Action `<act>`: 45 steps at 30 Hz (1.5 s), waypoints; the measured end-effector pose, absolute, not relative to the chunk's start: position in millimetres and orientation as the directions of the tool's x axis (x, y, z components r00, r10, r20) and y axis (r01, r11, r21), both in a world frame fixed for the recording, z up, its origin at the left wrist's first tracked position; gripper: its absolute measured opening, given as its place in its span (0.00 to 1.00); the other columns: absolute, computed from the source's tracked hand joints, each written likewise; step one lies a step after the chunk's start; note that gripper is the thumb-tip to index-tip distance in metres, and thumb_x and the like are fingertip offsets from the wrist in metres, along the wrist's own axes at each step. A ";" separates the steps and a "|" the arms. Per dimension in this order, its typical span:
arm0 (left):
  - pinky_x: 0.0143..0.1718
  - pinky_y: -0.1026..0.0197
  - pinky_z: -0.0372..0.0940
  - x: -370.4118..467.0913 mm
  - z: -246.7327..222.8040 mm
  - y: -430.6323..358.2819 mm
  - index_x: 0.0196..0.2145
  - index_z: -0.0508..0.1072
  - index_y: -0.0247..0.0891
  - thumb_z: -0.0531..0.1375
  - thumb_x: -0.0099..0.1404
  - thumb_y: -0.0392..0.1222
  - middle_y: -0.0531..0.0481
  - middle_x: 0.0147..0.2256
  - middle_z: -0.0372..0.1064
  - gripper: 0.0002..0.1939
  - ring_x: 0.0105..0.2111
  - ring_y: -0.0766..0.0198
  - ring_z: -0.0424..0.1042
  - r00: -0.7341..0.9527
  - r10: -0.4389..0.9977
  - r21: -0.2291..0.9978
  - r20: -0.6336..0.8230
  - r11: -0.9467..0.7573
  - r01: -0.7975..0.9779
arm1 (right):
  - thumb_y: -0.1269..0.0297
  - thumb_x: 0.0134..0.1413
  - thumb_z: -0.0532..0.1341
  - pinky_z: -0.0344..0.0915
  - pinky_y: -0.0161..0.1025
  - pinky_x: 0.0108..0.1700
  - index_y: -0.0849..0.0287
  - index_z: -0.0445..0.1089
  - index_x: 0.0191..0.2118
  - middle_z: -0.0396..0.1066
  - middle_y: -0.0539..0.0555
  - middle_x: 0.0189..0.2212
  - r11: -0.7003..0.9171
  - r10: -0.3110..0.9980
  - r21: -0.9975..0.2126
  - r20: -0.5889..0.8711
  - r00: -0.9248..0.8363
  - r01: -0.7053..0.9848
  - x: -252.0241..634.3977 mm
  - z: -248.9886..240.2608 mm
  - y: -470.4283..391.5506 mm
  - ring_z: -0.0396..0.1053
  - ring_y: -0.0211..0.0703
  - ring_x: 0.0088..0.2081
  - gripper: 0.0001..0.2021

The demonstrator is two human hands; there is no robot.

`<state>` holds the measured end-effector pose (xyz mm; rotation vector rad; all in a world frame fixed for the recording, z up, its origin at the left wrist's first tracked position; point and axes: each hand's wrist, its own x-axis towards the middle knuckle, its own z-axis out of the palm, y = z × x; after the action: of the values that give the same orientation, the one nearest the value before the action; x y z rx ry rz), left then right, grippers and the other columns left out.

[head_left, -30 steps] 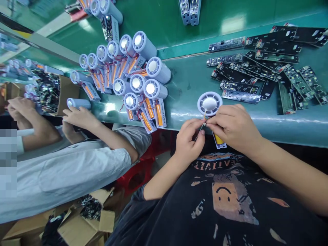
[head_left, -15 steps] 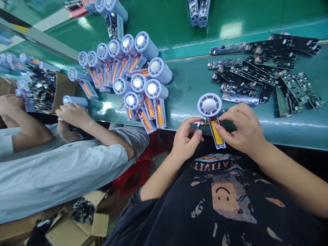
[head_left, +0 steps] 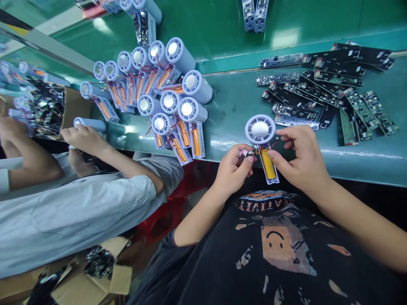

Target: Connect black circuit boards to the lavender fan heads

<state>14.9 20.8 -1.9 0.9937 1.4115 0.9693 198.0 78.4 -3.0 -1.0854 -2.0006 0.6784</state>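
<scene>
A lilac fan unit with a round grille lies at the bench edge, its handle toward me. A yellow battery sits in the open handle, with thin wires above it. My left hand pinches a small dark circuit board just left of the handle. On the other side, my right hand has its thumb at the battery's upper end and its index finger stretched out and apart, near a loose red wire's end.
Circuit boards lie piled on the green bench at the right. Several fan units stand grouped to the left. A co-worker's hand is farther left, beyond a red stool.
My right hand's index finger has lifted away from the wires and opened from the thumb. The small board in my left hand has tilted slightly. The whole view has shifted a little.
</scene>
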 end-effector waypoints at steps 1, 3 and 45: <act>0.24 0.68 0.64 15.1 -0.8 21.2 0.45 0.68 0.40 0.58 0.67 0.43 0.52 0.35 0.74 0.10 0.21 0.73 0.68 -0.067 0.959 0.950 -0.277 0.284 0.131 | 0.63 0.58 0.63 0.68 0.46 0.36 0.55 0.68 0.51 0.69 0.57 0.39 0.466 0.878 -0.751 0.327 -0.350 0.468 198.2 -4.6 79.0 0.67 0.48 0.37 0.15; 0.27 0.66 0.65 14.9 2.3 22.4 0.43 0.70 0.40 0.59 0.67 0.42 0.51 0.36 0.75 0.08 0.24 0.70 0.70 -0.100 0.984 0.919 -0.148 0.175 0.354 | 0.63 0.57 0.63 0.67 0.45 0.34 0.55 0.68 0.51 0.69 0.56 0.38 0.440 0.887 -0.771 0.295 -0.354 0.460 198.9 -6.6 79.6 0.67 0.46 0.35 0.15; 0.31 0.64 0.66 -1.5 23.5 47.8 0.39 0.70 0.37 0.58 0.63 0.34 0.52 0.31 0.77 0.05 0.29 0.66 0.75 0.294 0.883 0.439 0.367 -0.443 0.782 | 0.65 0.63 0.63 0.51 0.47 0.42 0.55 0.75 0.32 0.74 0.50 0.31 0.798 0.602 -0.399 0.516 -0.609 0.451 191.4 13.0 102.7 0.65 0.45 0.36 0.08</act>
<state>-1.5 47.8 23.5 2.3800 1.5495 0.8533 191.4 102.7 13.0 -0.7748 -2.3289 0.3006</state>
